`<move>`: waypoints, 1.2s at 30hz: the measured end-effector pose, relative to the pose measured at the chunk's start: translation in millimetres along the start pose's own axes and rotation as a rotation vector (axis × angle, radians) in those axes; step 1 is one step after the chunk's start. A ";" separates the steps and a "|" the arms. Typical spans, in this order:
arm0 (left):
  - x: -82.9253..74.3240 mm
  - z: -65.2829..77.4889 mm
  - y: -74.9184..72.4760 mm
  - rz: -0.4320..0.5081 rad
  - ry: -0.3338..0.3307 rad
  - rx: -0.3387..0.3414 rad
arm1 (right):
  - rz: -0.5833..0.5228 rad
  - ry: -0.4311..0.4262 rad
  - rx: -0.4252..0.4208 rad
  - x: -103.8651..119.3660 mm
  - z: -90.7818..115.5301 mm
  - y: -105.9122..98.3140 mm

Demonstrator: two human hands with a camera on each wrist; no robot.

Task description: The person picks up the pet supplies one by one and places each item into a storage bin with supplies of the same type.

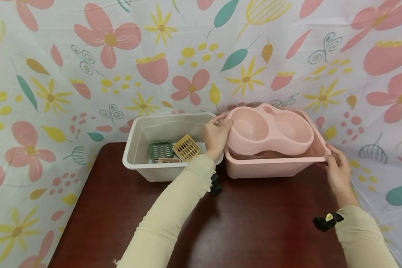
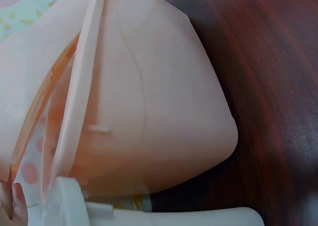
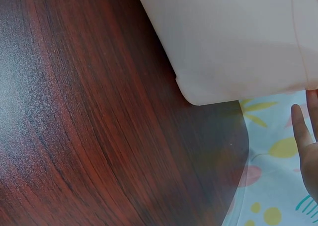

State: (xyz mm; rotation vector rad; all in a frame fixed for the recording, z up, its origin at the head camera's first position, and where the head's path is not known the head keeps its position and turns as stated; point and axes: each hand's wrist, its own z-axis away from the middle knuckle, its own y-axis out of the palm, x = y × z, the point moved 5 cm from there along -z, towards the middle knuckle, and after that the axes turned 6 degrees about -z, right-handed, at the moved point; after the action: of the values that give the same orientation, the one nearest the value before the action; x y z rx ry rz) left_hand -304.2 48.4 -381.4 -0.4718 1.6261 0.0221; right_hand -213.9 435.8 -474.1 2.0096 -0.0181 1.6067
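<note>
A pink double bowl point(image 1: 273, 134), with two round hollows, lies tilted in the top of a pink tub point(image 1: 261, 169). My left hand point(image 1: 217, 134) pinches the bowl's left end, thumb on its near side. In the left wrist view only part of that left hand point(image 2: 12, 206) shows, beside the pink tub point(image 2: 169, 87). Over at the tub's right front corner, my right hand point(image 1: 338, 171) holds the rim, thumb on top. The right wrist view shows fingers of the right hand point(image 3: 310, 151) against the tub's outer wall point(image 3: 238, 47).
Left of the pink tub, close against it, stands a pale grey tub point(image 1: 174, 173). It contains a green slotted scoop point(image 1: 160, 150), a yellow slotted scoop point(image 1: 186, 148) and a pinkish piece point(image 1: 169, 160). Both tubs stand on a dark red-brown table point(image 1: 254, 223), with a flowered cloth point(image 1: 194, 48) behind.
</note>
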 end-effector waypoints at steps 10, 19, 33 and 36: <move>5.0 2.2 14.3 -0.106 0.040 -0.022 | -0.011 0.005 -0.002 1.2 0.7 1.6; 7.1 4.6 21.1 -0.206 0.106 0.026 | -0.008 0.005 -0.037 1.7 0.9 0.8; 6.7 1.2 21.3 -0.220 0.139 0.187 | -0.010 0.012 -0.052 -0.4 -0.3 -0.2; 7.4 1.9 19.0 -0.217 0.153 0.198 | -0.006 0.007 -0.042 0.5 0.8 0.8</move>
State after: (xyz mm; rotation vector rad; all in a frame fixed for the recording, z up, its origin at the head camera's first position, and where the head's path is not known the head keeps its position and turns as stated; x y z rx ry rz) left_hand -308.7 64.1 -393.7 -0.5033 1.6974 -0.3413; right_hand -213.3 434.9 -473.4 1.9706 -0.0427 1.5966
